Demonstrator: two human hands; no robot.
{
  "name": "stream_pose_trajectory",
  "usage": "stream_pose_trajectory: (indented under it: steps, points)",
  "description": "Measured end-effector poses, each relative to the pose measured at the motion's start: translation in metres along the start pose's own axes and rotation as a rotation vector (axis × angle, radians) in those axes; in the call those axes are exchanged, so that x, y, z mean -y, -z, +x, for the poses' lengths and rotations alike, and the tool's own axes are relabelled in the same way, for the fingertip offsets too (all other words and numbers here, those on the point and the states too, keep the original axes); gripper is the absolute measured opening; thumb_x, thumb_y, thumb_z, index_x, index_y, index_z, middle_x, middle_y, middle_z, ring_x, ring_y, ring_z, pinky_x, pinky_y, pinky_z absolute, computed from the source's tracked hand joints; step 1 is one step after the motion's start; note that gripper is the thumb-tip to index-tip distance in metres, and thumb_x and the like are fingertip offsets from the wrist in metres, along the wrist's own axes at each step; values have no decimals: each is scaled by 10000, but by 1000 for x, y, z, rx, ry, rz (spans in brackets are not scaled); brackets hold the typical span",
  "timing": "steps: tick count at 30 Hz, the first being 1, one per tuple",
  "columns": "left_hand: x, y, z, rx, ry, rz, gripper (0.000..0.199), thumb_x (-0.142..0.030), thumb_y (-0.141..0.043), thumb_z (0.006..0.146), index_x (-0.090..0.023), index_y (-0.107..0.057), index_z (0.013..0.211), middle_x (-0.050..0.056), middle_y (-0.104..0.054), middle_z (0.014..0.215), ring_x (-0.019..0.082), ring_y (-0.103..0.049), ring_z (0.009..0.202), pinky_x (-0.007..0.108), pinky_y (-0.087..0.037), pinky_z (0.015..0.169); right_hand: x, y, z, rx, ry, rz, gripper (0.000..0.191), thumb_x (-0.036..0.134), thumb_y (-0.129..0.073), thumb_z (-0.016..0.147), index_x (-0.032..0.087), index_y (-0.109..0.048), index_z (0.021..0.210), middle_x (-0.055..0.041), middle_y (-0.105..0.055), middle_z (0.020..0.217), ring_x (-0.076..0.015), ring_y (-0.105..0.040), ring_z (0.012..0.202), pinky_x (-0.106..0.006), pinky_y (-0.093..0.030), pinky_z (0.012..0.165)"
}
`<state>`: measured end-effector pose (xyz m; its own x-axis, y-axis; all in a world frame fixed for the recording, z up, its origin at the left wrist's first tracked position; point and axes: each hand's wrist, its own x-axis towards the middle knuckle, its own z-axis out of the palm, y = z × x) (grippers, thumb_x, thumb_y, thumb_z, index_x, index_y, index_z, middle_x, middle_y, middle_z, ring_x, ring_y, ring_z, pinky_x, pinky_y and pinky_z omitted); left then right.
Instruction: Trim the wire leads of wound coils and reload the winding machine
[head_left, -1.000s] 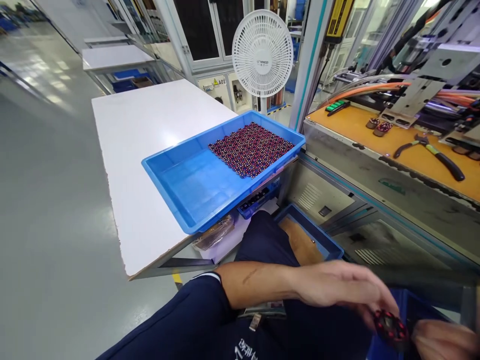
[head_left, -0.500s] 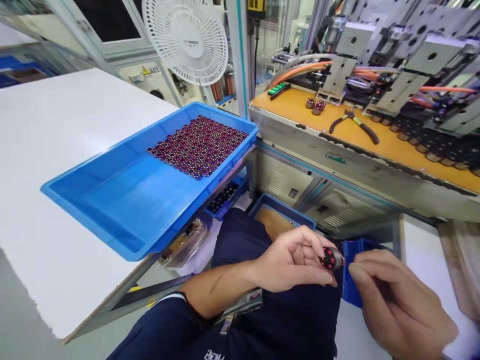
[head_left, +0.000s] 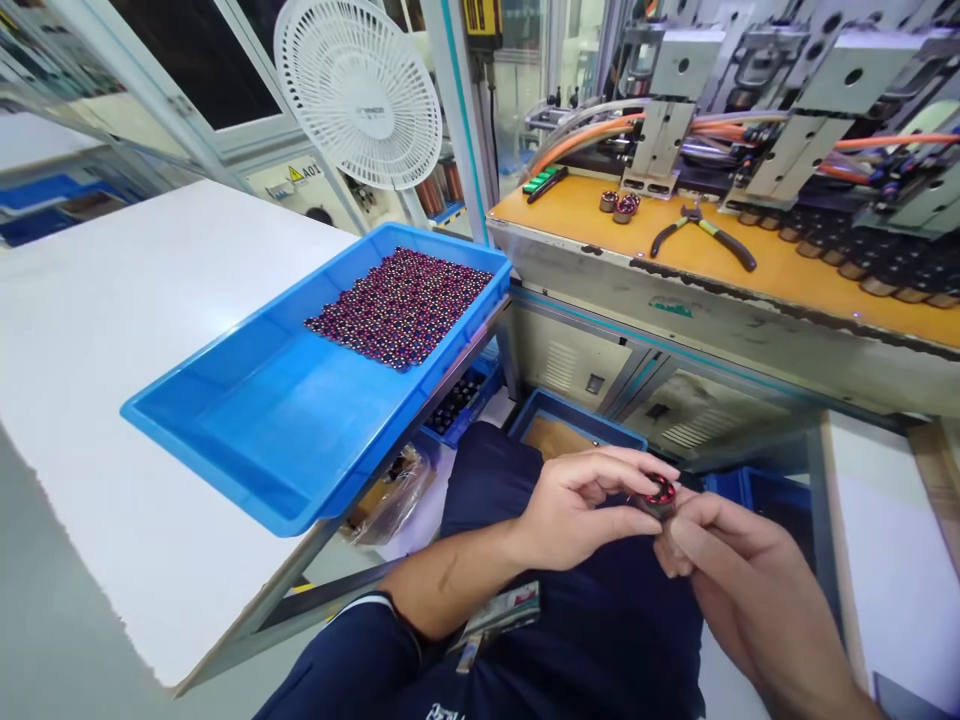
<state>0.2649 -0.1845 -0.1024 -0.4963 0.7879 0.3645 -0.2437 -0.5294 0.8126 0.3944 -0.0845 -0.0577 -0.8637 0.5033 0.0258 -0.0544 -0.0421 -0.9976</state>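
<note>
Above my lap, my left hand (head_left: 581,505) grips a small round part (head_left: 658,495) between thumb and fingers. This part has a dark metallic side and a red and black face, which is tilted upward. My right hand (head_left: 739,560) is closed just right of the part, its thumb and fingertips pressed together at the part's lower right edge. Whatever those fingertips pinch is hidden or too small to name.
A large blue tray (head_left: 225,420) with many small red and dark parts lies on the white table at left. A white fan (head_left: 371,105) stands behind it. Pliers (head_left: 701,228) and round parts lie on the orange machine bench at right.
My right hand has moved left, up to the part. The part has turned in my left hand, so its red and black face now points more upward. The camera view has shifted slightly.
</note>
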Motion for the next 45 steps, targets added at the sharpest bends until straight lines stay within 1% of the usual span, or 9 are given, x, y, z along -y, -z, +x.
stream_pose_trajectory:
  steps: [4, 7, 10, 15, 19, 23, 32, 40, 45]
  points:
    - [0, 0, 1, 14, -55, -60, 231, -118, -825, 720, -162, -722, 923, 100, -760, 1106, 230, -700, 1117, 410, -538, 1016, -10, 0, 3, 67, -176, 151, 313, 426, -765, 829, 147, -653, 741, -15, -551, 616, -113, -505, 575, -213, -444, 548]
    - [3, 0, 2, 38, -15, -89, 223, -155, -836, 719, -189, -749, 921, 91, -769, 1108, 254, -676, 1175, 451, -493, 1075, -18, 1, 3, 116, -149, 211, 289, 441, -757, 842, 160, -700, 885, -18, -571, 663, -127, -536, 620, -235, -482, 594]
    - [12, 6, 8, -45, 108, -126, 186, -346, -777, 801, -192, -762, 906, 115, -742, 1186, 272, -676, 1173, 462, -520, 1031, -24, 2, 2, 60, 99, 76, 187, 347, -737, 875, 204, -710, 993, -27, -624, 743, -152, -600, 664, -258, -525, 607]
    - [18, 22, 9, -471, 53, 344, 236, -373, -740, 822, -170, -761, 940, 109, -773, 1031, 200, -728, 960, 334, -572, 860, -22, 9, 9, -287, 804, -788, 354, 62, -740, 807, 184, -658, 1130, -61, -672, 906, -176, -655, 778, -281, -562, 710]
    - [-3, 11, -7, -213, -314, 767, 338, -273, -809, 762, -182, -730, 1078, 74, -779, 951, 156, -720, 849, 273, -578, 801, -24, 20, 17, -307, 1149, -1168, 403, 25, -767, 777, 100, -629, 1148, -74, -672, 820, -186, -659, 742, -297, -575, 730]
    - [-19, -5, -6, -22, -293, 836, 476, -401, -784, 776, -143, -681, 1163, 108, -784, 969, 169, -740, 816, 266, -598, 769, -33, 24, 16, -191, 1264, -1253, 208, 131, -678, 883, 67, -648, 1079, -121, -675, 850, -228, -662, 766, -363, -583, 709]
    - [-21, 1, 5, 74, -293, 780, 306, -228, -791, 779, -106, -725, 1051, 137, -786, 1002, 196, -733, 942, 317, -567, 893, -16, 10, 4, -61, 747, -576, 272, 52, -669, 840, 136, -635, 1096, -84, -607, 935, -193, -600, 849, -307, -502, 669]
    - [-17, -2, 1, -54, 157, 178, 278, -164, -820, 724, -124, -739, 987, 140, -759, 1097, 116, -717, 752, 225, -594, 699, -27, 3, -3, -215, 567, -444, 178, 36, -650, 865, 198, -682, 934, -35, -618, 871, -149, -603, 809, -254, -477, 649]
    - [-21, 0, 4, -46, -17, 356, 203, -132, -762, 770, -111, -726, 969, 157, -762, 1075, 131, -728, 810, 220, -605, 712, -35, 13, -7, -335, 291, -242, 121, 207, -699, 879, 184, -657, 768, -21, -616, 799, -130, -592, 721, -231, -475, 630]
